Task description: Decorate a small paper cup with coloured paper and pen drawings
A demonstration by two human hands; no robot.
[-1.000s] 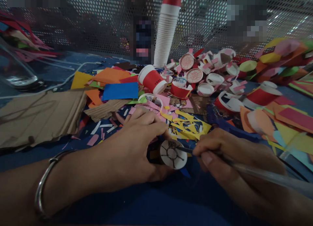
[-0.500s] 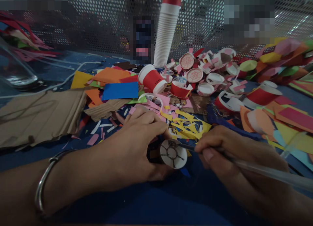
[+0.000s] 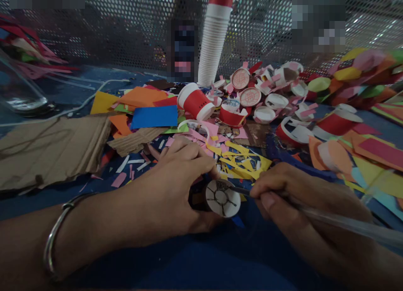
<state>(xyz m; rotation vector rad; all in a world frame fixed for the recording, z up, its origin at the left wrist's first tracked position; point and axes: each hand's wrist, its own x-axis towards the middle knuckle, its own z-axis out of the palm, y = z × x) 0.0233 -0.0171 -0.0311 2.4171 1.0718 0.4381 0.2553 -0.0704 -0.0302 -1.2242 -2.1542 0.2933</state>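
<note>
The white round base of a paper cup [image 3: 222, 207] faces up near the middle front, marked in black with a small ring and spokes. A patch at its upper edge is filled in dark. My left hand [image 3: 185, 190] curves around the cup from the left, thumb in front and fingers behind. Between the thumb and fingers of my right hand [image 3: 283, 194] is a pen [image 3: 241, 191] with a dark tip and a long translucent barrel. The tip meets the base near the dark patch. The lower part of the cup is hidden.
Yellow paper scraps [image 3: 242, 161] lie just behind the cup. Cut cup pieces [image 3: 264, 115] are heaped farther back, beside a tall cup stack [image 3: 214, 43]. Cardboard [image 3: 53, 152] and a blue paper sheet [image 3: 154, 117] are at left. A perforated metal panel [image 3: 126, 35] stands behind.
The dark patch on the cup base looks slightly fuller, and the pen tip has shifted a little. Both hands keep nearly the same place.
</note>
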